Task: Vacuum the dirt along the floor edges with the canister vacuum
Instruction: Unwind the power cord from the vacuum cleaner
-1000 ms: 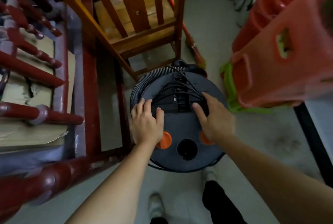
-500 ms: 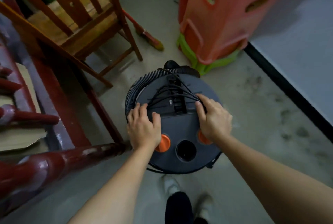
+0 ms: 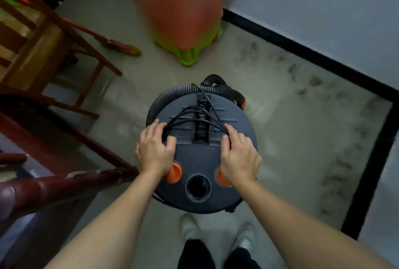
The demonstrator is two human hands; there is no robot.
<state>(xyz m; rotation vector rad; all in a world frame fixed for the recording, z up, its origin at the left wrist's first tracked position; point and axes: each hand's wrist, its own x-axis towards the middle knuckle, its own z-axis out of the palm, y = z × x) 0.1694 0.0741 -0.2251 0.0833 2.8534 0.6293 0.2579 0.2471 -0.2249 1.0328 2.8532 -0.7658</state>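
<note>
Both hands are palm-down on the lid of the round dark-grey plastic canister vacuum (image 3: 200, 156), which sits on the floor right in front of the person's feet. The left hand (image 3: 154, 153) lies flat with its fingers spread. The right hand (image 3: 238, 157) has its fingers bent over the looped black power cord (image 3: 194, 115); can't tell if it's actually gripping. A ribbed grey hose (image 3: 168, 97) curls round the rim, with a glossy orange round clip (image 3: 175, 173) by each wrist. There's smudgy dirt on the pale concrete floor (image 3: 280, 139) near the black skirting strip (image 3: 302, 52).
</note>
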